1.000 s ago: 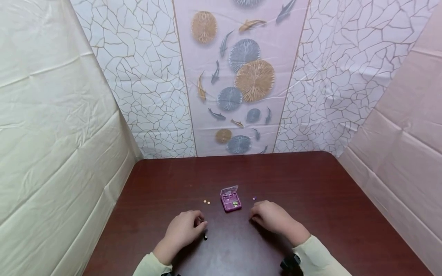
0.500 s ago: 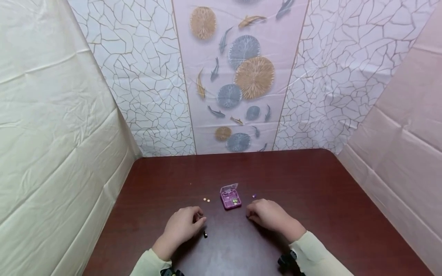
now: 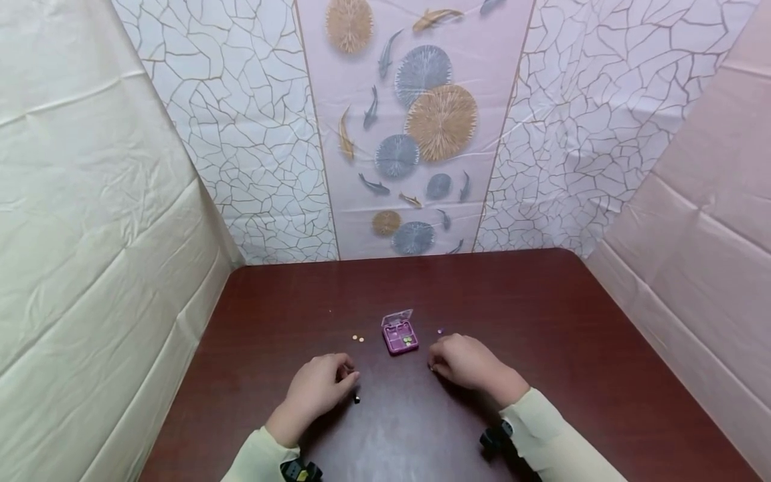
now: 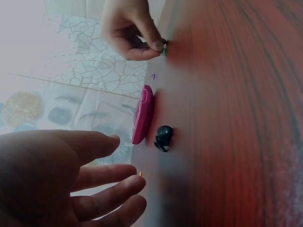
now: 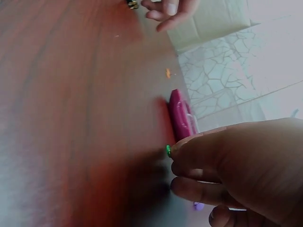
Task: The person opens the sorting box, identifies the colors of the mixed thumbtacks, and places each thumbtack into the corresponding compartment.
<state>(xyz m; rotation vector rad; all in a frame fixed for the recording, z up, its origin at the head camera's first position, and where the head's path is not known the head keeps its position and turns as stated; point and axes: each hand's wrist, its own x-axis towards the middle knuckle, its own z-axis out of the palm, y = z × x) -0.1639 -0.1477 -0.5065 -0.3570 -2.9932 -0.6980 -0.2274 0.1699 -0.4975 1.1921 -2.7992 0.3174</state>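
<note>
Box (image 3: 394, 344) holds green pieces (image 3: 408, 340), lid (image 3: 397, 318) raised.

Your head view looks forward and down from above the table (image 3: 397, 435) to the patterned backdrop (image 3: 421, 194), taking in your left fingers (image 3: 347, 384) and right fingers (image 3: 441, 350); your wrist views sit low and close, turned sideways, each facing across to the opposite fingers; all share the magenta case (image 3: 393, 343).

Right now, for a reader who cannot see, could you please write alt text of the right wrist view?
The right hand pinches a small green piece close to a reddish-brown table, with a magenta case beyond. The left hand appears at the top edge.
</note>
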